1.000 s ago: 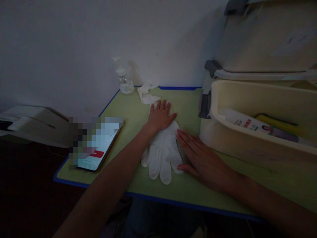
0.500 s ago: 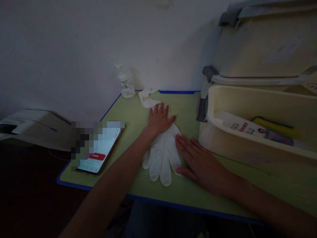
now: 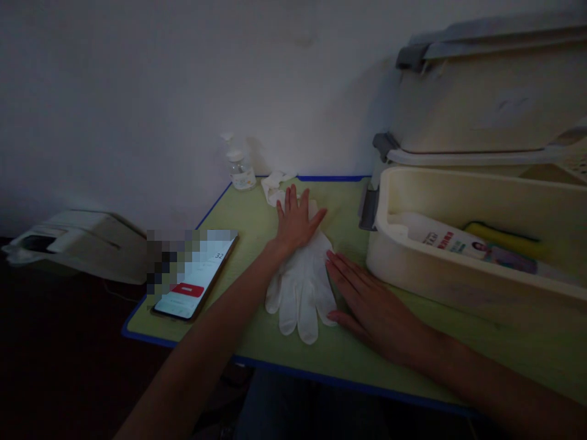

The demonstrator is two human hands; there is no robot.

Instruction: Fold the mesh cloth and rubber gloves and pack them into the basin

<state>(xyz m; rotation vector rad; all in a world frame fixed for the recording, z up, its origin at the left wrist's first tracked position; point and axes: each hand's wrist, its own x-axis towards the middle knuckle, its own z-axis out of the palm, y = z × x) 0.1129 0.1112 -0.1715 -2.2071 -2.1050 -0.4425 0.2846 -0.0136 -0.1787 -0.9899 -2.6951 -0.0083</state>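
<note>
A white glove point(image 3: 302, 293) lies on the green table with its fingers pointing toward me. Across its cuff end rests my left hand point(image 3: 297, 223), palm down with fingers spread, hiding part of the cuff. My right hand point(image 3: 362, 293) lies along the glove's right side, fingers stretched out, its fingertips and thumb touching the glove's edge. Behind my left fingertips is a crumpled white piece point(image 3: 274, 186) that looks like another glove.
A lit phone point(image 3: 202, 281) lies on the table point(image 3: 247, 244) at left. A clear pump bottle point(image 3: 241, 174) stands at the back. To the right sits an open cream bin point(image 3: 413, 269) holding a white printed packet point(image 3: 452, 238) and something yellow point(image 3: 504, 237). A white box point(image 3: 92, 244) is beyond the left edge.
The fingers of my left hand are spread wider and reach slightly past the cuff. My right hand and the glove stay nearly in place. The view has shifted slightly.
</note>
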